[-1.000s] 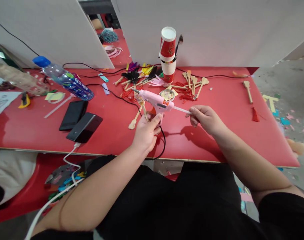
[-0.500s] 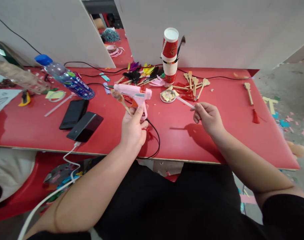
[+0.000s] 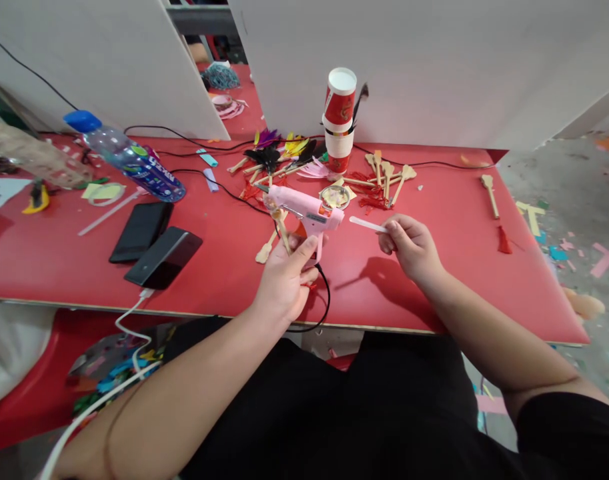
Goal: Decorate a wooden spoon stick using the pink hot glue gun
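My left hand (image 3: 290, 280) is closed round the handle of a pink hot glue gun (image 3: 304, 208), whose nozzle points to the left. The same hand also pinches a small wooden stick (image 3: 283, 230) with a wider carved head, held upright beside the gun. My right hand (image 3: 409, 243) holds a translucent glue stick (image 3: 367, 225) between thumb and fingers, its free tip just right of the gun's rear end and apart from it. Another wooden piece (image 3: 268, 248) lies on the table left of my left hand.
Behind the gun sit a small round dish (image 3: 335, 197), stacked paper cups (image 3: 340, 110), feathers (image 3: 267, 157) and wooden sticks with red tassels (image 3: 388, 179). A bottle (image 3: 129, 157), two dark phones (image 3: 164, 257) and a cutter (image 3: 37, 197) lie left. The gun's black cord (image 3: 328, 300) hangs near the front edge.
My left hand has brought the glue gun to the right and toward me, its rear end now near the glue stick. The right hand has shifted slightly, and the stick lies more level.
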Demonstrator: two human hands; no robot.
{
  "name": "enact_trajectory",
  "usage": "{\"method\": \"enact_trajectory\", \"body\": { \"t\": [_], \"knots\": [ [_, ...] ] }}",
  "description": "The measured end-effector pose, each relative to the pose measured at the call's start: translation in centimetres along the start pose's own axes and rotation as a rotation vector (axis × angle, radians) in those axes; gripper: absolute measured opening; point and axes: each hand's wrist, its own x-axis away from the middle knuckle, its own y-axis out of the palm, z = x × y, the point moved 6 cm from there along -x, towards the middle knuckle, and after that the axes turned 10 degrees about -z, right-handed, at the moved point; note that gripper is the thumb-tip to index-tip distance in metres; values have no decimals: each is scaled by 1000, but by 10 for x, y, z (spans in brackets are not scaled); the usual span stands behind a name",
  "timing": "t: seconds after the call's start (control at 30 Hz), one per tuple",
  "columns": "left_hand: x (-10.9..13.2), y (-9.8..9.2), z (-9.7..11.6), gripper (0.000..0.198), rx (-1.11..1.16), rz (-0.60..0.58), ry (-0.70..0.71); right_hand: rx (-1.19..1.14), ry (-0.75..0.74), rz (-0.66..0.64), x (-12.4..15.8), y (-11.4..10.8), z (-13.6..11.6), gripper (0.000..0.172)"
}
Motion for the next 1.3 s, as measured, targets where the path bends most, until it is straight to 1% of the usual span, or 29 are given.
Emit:
{"method": "enact_trajectory", "body": {
  "t": [0.23,0.4,0.63,0.83,1.0,1.13,1.3],
  "knots": [
    [0,-2,1,70,-5,3,-14,61,-1,8,1,0,-5,59],
    [-1,-3,0,72,-16,-1,-8,92,10,33,2,0,-6,60],
    [-2,-4,0,67,-36,19,0,113,16,36,3,-1,-5,62],
    [0,-4,-1,69,-52,33,5,119,17,41,3,0,-6,63],
    [-1,-5,-5,74,-77,38,20,163,-5,0,5,4,-11,62],
    [-1,-2,-6,78,-70,41,34,225,-3,-33,7,5,-9,63],
    [-1,-1,-4,76,-61,38,34,284,-2,-57,7,6,-10,63]
  ]
}}
